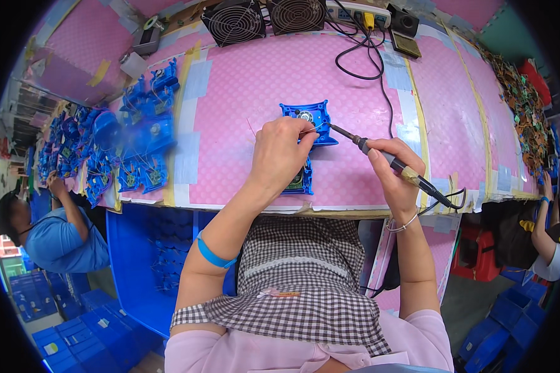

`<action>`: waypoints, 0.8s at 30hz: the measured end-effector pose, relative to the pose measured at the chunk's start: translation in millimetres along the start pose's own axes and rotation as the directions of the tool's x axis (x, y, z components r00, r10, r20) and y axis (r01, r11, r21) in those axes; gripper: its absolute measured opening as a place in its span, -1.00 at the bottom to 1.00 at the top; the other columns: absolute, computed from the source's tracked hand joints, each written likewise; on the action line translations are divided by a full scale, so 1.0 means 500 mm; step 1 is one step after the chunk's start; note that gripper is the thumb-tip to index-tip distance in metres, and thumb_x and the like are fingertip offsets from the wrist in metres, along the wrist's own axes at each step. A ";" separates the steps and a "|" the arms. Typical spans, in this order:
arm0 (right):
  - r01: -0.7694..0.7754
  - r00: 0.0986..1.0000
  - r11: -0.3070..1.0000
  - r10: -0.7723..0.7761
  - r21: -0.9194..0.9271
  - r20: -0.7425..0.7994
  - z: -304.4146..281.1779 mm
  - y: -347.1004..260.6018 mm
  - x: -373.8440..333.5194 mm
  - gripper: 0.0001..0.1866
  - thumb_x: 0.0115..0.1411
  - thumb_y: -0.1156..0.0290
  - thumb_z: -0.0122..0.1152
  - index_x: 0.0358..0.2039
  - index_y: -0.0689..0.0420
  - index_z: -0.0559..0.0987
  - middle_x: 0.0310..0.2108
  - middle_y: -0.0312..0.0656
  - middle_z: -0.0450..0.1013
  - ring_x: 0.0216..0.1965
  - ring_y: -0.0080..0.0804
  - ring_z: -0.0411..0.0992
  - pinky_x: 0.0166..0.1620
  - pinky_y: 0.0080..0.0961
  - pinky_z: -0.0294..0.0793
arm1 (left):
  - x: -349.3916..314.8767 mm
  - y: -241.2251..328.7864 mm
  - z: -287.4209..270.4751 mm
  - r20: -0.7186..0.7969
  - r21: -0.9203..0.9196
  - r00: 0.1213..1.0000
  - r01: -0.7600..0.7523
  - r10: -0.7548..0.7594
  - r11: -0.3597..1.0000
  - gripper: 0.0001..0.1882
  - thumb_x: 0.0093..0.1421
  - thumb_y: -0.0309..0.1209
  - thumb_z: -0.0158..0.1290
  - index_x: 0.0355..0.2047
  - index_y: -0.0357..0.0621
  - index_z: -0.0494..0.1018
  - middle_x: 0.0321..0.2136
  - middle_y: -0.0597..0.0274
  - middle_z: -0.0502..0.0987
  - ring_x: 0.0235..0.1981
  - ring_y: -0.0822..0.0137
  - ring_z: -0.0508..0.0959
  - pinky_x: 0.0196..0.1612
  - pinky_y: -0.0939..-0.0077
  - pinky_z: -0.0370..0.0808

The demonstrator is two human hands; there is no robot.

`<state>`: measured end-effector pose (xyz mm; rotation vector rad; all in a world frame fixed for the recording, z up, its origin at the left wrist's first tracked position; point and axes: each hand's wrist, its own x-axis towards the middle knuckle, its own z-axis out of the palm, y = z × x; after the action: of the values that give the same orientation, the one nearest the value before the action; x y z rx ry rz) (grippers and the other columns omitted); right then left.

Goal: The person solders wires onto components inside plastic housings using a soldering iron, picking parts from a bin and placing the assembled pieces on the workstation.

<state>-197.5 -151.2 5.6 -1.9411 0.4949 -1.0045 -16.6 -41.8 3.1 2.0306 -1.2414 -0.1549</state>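
In front of me a blue plastic housing (320, 113) lies on the pink bench mat, with a round silver speaker-like part inside. My left hand (279, 152) reaches over it, fingers pinched on a thin wire (319, 127) at its lower middle. Below, partly covered by that hand, sits the other blue half with a green circuit board (297, 184). My right hand (397, 168) grips a soldering iron (379, 151) like a pen. Its tip is at the right edge of the upper housing; whether it touches cannot be made out.
Many blue housings with wires (146, 137) crowd the left side. Two black fans (233, 23), a power strip with a yellow plug (368, 20) and a soldering stand (406, 43) line the back. Bundled wires (519, 105) lie far right. A blue bin (130, 248) stands below; co-workers sit both sides.
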 end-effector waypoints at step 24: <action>-0.066 0.994 0.994 0.073 0.083 -0.079 0.002 -0.004 -0.016 -0.85 0.11 0.60 0.16 -0.27 0.31 0.56 -0.40 -0.23 0.48 -0.45 -0.61 0.40 -0.40 -0.70 0.38 | -0.061 -0.042 -0.079 -0.422 -0.091 0.902 0.054 -0.088 0.994 -0.85 0.04 -0.43 0.25 -0.42 -0.28 0.59 -0.59 0.30 0.51 -0.65 0.59 0.28 -0.61 0.61 0.19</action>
<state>-201.6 -144.5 3.5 -1.8055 0.5563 -1.0468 0.3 9.1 10.1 1.9100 -0.8719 0.1980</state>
